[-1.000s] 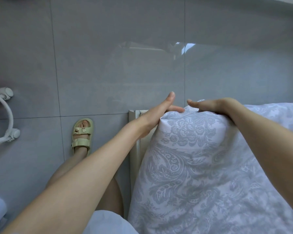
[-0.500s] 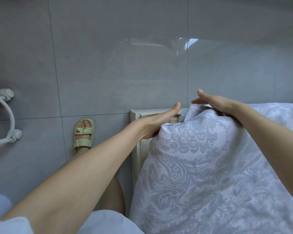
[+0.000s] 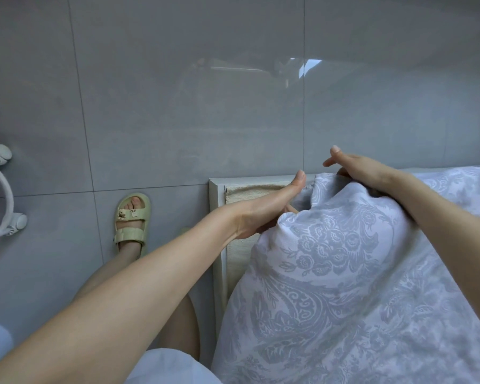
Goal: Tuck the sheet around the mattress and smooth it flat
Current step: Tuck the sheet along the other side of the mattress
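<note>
A: Where is the sheet (image 3: 344, 273)?
B: The patterned sheet bulges nearest. The left hand (image 3: 263, 214) reaches under its corner, thumb straight, fingers hidden, so grasp unclear.
A: And beyond?
B: The right hand (image 3: 363, 173) grips its far edge, forefinger straight.

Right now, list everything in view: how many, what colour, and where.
sheet: one, white with a grey-blue floral pattern, bunched over the bed corner on the right
mattress: one, cream, bare corner showing left of the sheet
bed frame: one, white, edging the mattress corner
floor tiles: grey, glossy, top and left
sandal: one visible, pale green, on the foot left of the bed
wheeled tubular frame: one, white, left edge, cut off
garment: light-coloured, bottom edge
left hand: thumb straight, fingers hidden behind the sheet
right hand: on top of the bunched corner, gripping the sheet's edge
</note>
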A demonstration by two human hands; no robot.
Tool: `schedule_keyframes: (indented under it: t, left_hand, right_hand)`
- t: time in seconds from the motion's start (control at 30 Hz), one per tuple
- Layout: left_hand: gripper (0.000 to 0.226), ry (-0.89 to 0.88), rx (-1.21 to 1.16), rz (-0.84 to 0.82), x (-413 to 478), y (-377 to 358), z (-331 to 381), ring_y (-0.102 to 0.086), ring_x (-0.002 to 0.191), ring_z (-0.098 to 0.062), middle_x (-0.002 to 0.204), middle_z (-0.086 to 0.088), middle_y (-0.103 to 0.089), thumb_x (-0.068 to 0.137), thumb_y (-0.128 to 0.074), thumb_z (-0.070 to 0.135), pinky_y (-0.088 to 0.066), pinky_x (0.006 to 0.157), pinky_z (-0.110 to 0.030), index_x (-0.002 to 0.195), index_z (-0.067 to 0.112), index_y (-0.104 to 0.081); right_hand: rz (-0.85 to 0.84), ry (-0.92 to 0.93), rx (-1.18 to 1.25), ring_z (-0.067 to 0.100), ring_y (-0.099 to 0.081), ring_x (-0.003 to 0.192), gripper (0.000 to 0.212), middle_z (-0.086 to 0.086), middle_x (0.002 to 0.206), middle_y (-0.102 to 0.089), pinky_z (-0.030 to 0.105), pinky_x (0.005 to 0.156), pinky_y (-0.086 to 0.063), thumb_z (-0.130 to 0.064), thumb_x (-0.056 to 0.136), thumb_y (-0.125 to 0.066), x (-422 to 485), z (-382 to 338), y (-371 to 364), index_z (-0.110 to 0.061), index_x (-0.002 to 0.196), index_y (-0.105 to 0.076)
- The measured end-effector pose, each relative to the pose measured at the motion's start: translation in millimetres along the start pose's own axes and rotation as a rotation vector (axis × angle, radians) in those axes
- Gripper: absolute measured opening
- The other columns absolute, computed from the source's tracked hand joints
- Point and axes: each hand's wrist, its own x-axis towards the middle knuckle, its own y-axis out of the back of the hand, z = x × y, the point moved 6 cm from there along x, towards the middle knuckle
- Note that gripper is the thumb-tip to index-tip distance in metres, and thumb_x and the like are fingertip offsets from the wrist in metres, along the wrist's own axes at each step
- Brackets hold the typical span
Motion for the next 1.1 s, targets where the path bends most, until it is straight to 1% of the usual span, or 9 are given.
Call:
schedule_keyframes:
  t: [0.13, 0.3, 0.47, 0.57, 0.67, 0.8, 0.87, 0.97, 1.1]
  left_hand:
    - [0.093, 0.006, 0.006, -0.048, 1.6, -7.3, 0.2, -0.064, 0.088, -0.02, 0.089, -0.007, -0.07, 0.081, -0.005, 0.078, -0.047, 0.093, -0.034, 0.084, 0.013, -0.071]
    - [0.099, 0.041, -0.079, -0.056, 4.4, 9.9, -9.6, -0.066, 0.101, -0.024, 0.106, -0.013, -0.07, 0.083, -0.004, 0.077, -0.048, 0.092, -0.033, 0.106, 0.005, -0.068]
    - [0.079, -0.075, -0.176, 0.495, -9.0, 78.8, -15.4, -0.054, 0.078, -0.014, 0.091, -0.005, -0.062, 0.093, -0.011, 0.064, -0.042, 0.059, -0.019, 0.093, 0.012, -0.071]
    - [0.058, -0.384, -0.138, 0.722, -36.2, 94.7, 0.6, -0.059, 0.089, -0.016, 0.097, -0.003, -0.066, 0.099, -0.02, 0.049, -0.045, 0.079, -0.022, 0.094, 0.015, -0.067]
    - [0.061, -0.361, 0.028, 0.56, -33.4, 67.2, -12.0, -0.061, 0.104, -0.011, 0.111, 0.001, -0.069, 0.097, -0.022, 0.056, -0.043, 0.094, -0.025, 0.102, 0.019, -0.07]
    - [0.058, -0.275, 0.048, 0.585, -22.7, 61.7, -23.9, -0.061, 0.107, -0.013, 0.108, 0.004, -0.07, 0.096, -0.025, 0.056, -0.042, 0.1, -0.029, 0.096, 0.022, -0.072]
    - [0.055, -0.242, 0.012, 0.578, -18.2, 63.9, -24.7, -0.062, 0.104, -0.014, 0.105, 0.003, -0.07, 0.095, -0.026, 0.058, -0.042, 0.102, -0.033, 0.089, 0.025, -0.071]
    - [0.055, -0.152, -0.008, 0.538, -7.9, 62.7, -33.3, -0.062, 0.104, -0.015, 0.106, 0.004, -0.068, 0.094, -0.024, 0.061, -0.041, 0.103, -0.035, 0.097, 0.026, -0.067]
    - [0.063, -0.099, -0.123, 0.395, -3.5, 54.5, -37.6, -0.065, 0.09, -0.009, 0.101, 0.001, -0.069, 0.095, -0.022, 0.061, -0.047, 0.08, -0.021, 0.111, 0.018, -0.065]
  right_hand:
    - [-0.184, -0.018, 0.109, 0.027, -0.068, 0.093, 0.067, 0.014, 0.101, -0.07, 0.037, 0.092, -0.048, -0.073, 0.085, -0.02, -47.2, -11.8, -2.6, -0.032, 0.109, -0.068]
    - [-0.49, -0.206, 0.016, 0.028, -0.067, 0.103, 0.084, 0.008, 0.11, -0.071, 0.047, 0.102, -0.044, -0.079, 0.081, -0.016, -39.5, -16.0, -23.7, -0.019, 0.115, -0.064]
    - [-0.495, -0.355, -0.186, 0.031, -0.069, 0.097, 0.098, 0.013, 0.098, -0.074, 0.046, 0.097, -0.048, -0.085, 0.076, -0.017, -4.1, -28.7, -47.5, -0.01, 0.106, -0.071]
    - [-0.429, -0.341, -0.215, 0.027, -0.069, 0.09, 0.096, 0.011, 0.094, -0.074, 0.038, 0.091, -0.048, -0.083, 0.078, -0.014, 3.7, -30.6, -51.5, -0.008, 0.098, -0.071]
    - [-0.21, -0.14, -0.168, 0.023, -0.06, 0.095, 0.089, 0.008, 0.106, -0.067, 0.031, 0.093, -0.037, -0.072, 0.088, -0.008, 5.2, -32.0, -43.9, -0.006, 0.098, -0.068]
    - [-0.003, 0.104, 0.117, 0.023, -0.061, 0.095, 0.067, 0.01, 0.101, -0.068, 0.03, 0.085, -0.04, -0.063, 0.094, -0.018, -7.1, -32.0, -27.3, -0.018, 0.094, -0.067]
    - [-0.065, 0.107, 0.245, 0.025, -0.063, 0.096, 0.058, 0.011, 0.099, -0.07, 0.03, 0.085, -0.045, -0.06, 0.095, -0.024, -12.1, -31.7, -30.5, -0.02, 0.09, -0.066]
    - [-0.339, -0.057, 0.081, 0.025, -0.067, 0.096, 0.074, 0.01, 0.101, -0.073, 0.038, 0.093, -0.049, -0.069, 0.09, -0.022, -14.3, -38.1, -49.0, -0.014, 0.099, -0.07]
    - [-0.542, -0.321, -0.213, 0.027, -0.071, 0.09, 0.094, 0.009, 0.095, -0.075, 0.043, 0.096, -0.049, -0.091, 0.066, -0.032, -8.0, -43.2, -69.3, -0.014, 0.104, -0.071]
